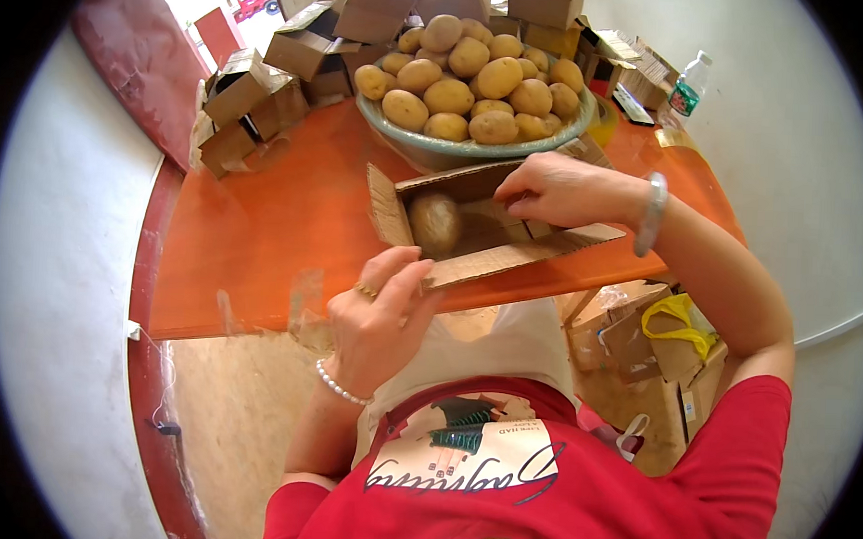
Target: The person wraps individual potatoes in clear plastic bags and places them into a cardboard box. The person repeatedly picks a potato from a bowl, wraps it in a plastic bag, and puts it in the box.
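An open cardboard box (475,264) lies before me near the table's front edge, its flaps spread outward. Inside, at its left end, rests one potato (434,223), slightly blurred. My left hand (382,314) grips the box at its near left corner, fingertips on the cardboard edge. Over the right part of the box is my right hand (550,191), its fingers curled and pointing left. Whether anything is between those fingers is hidden. Just behind the box stands a green basin (437,143) lined with clear plastic and heaped with potatoes (499,77).
Several cardboard boxes (247,102) are piled at the table's back left, with more behind the basin. A plastic bottle (688,93) and a phone-like object (632,105) sit at the back right. Below the orange tabletop (259,240), cartons and a yellow bag (682,324) lie to my right.
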The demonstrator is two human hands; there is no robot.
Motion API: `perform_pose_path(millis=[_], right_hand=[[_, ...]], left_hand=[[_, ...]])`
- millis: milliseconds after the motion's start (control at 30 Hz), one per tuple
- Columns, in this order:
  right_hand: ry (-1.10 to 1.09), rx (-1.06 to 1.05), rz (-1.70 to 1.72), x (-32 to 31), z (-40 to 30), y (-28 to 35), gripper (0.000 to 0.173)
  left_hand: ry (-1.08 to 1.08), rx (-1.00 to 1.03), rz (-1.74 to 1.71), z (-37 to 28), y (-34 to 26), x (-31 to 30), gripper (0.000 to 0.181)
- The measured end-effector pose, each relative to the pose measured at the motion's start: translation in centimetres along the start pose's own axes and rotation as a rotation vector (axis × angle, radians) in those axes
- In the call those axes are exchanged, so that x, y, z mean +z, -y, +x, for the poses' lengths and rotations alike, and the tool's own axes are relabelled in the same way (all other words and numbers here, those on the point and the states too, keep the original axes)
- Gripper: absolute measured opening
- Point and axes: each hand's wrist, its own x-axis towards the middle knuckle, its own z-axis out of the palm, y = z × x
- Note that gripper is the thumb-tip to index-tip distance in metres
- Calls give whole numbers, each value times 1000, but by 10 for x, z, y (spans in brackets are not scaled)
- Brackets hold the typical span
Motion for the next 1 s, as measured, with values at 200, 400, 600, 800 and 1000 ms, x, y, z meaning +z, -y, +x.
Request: perform_pose_path(millis=[200, 400, 600, 800, 1000], right_hand=[[-441, 62, 233, -22, -105, -8, 27], [-719, 442, 462, -4, -224, -84, 21], [-709, 923, 530, 72, -331, -166, 14], [-464, 1136, 100, 129, -352, -211, 24], [-421, 1266, 12, 162, -319, -236, 51]], left_hand=[[-130, 44, -68, -28, -10, -10, 31], [317, 132, -47, -27, -17, 16, 23], [429, 22, 77, -13, -8, 41, 19], [453, -30, 66, -8, -10, 45, 17], [548, 175, 156, -15, -25, 46, 18]])
